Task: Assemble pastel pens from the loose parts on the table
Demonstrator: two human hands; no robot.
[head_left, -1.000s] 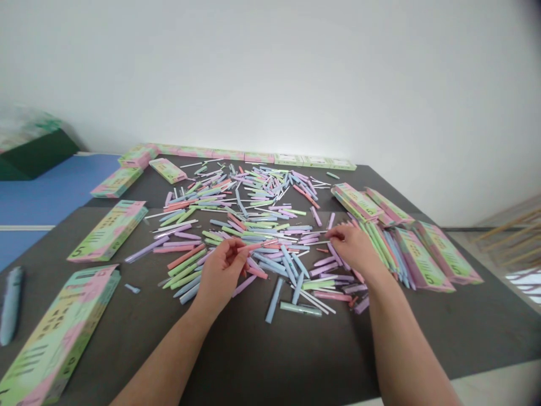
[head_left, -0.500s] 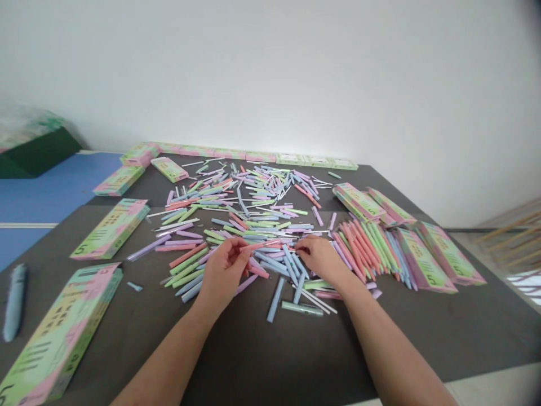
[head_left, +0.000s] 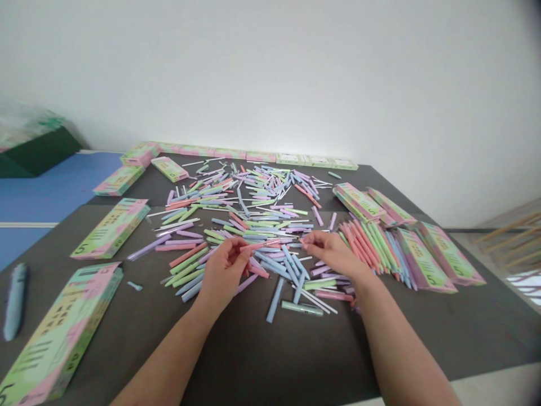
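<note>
My left hand (head_left: 226, 273) pinches a coral-pink pen barrel (head_left: 253, 246), whose clear front end (head_left: 273, 242) points right. My right hand (head_left: 327, 251) is a short gap away from that end, thumb and fingertips closed together; a tiny pinkish bit shows at the tips, too small to name. Under and between the hands lies a loose heap of pen parts (head_left: 274, 263) in blue, green, purple and pink. Thin white refills (head_left: 315, 300) and a capped green pen (head_left: 302, 308) lie just in front of the right hand.
Sorted pens (head_left: 359, 242) in coral, green and blue lean in a row on the right, beside pastel cartons (head_left: 426, 256). More cartons (head_left: 112, 228) line the left and back of the dark table (head_left: 270, 361). A blue pen-shaped case (head_left: 15, 301) lies far left.
My right hand has shifted a little right, away from the pen's clear end, uncovering some pens beneath it. My left hand keeps the coral-pink barrel in place.
</note>
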